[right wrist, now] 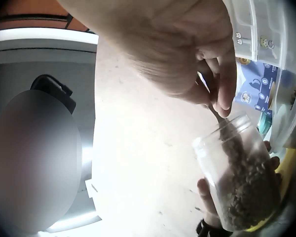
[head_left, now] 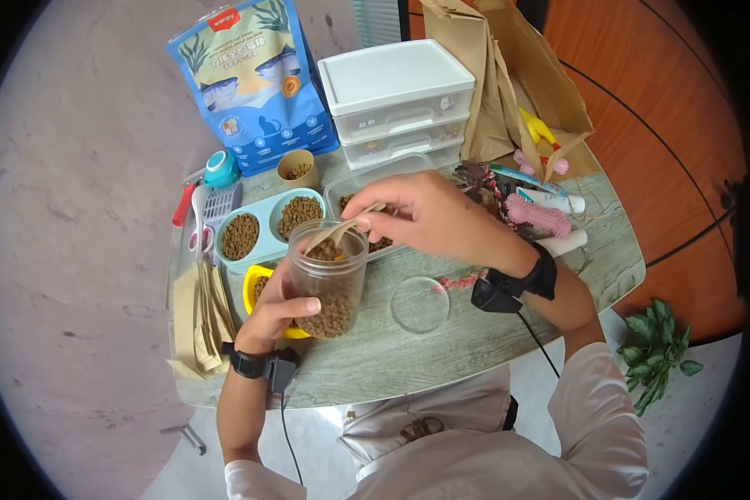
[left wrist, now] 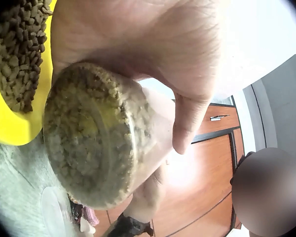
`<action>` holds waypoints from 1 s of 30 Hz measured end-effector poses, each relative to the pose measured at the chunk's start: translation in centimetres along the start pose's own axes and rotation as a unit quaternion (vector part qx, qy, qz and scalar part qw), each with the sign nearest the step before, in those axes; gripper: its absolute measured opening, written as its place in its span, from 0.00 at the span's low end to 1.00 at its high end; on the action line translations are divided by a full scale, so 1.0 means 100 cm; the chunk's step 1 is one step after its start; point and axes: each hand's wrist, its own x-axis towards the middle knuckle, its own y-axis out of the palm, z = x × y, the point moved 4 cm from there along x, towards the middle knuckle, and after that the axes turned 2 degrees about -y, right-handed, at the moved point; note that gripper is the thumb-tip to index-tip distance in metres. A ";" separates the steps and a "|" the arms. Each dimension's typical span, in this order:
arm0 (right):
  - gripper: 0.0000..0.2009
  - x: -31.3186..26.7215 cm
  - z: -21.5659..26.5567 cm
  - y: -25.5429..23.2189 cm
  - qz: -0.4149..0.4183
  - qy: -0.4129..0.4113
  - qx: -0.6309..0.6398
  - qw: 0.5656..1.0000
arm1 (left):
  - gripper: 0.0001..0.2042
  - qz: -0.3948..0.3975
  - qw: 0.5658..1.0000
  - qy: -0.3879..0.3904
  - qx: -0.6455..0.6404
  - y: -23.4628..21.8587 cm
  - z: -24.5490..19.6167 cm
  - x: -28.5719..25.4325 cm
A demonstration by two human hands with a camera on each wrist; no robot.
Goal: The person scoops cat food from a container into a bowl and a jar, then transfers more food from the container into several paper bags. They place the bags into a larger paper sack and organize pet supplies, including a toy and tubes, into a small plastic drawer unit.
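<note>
My left hand point(head_left: 271, 315) grips a clear plastic jar point(head_left: 338, 292) partly filled with brown kibble, fingers wrapped around its side. The jar is tilted, and the left wrist view shows kibble through its base. My right hand point(head_left: 433, 212) pinches the handle of a wooden spoon point(head_left: 323, 240), whose bowl is inside the jar's mouth. In the right wrist view the spoon reaches down to the kibble point(right wrist: 251, 192). A yellow bowl point(head_left: 252, 292) with kibble sits beside the left hand. Behind the jar, a pale blue double bowl point(head_left: 262, 242) holds kibble on both sides.
A round clear lid point(head_left: 419, 305) lies right of the jar. Behind stand a paper cup point(head_left: 312, 177), a blue cat food bag point(head_left: 258, 125) and white drawers point(head_left: 396, 75). Folded paper bags point(head_left: 193, 321) lie left; pet toys, including a pink one point(head_left: 542, 218), lie right.
</note>
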 end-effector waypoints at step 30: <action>0.11 0.016 -0.083 -0.017 0.037 0.068 -0.221 0.972 | 0.46 0.027 0.997 -0.018 -0.068 -0.010 0.007 0.001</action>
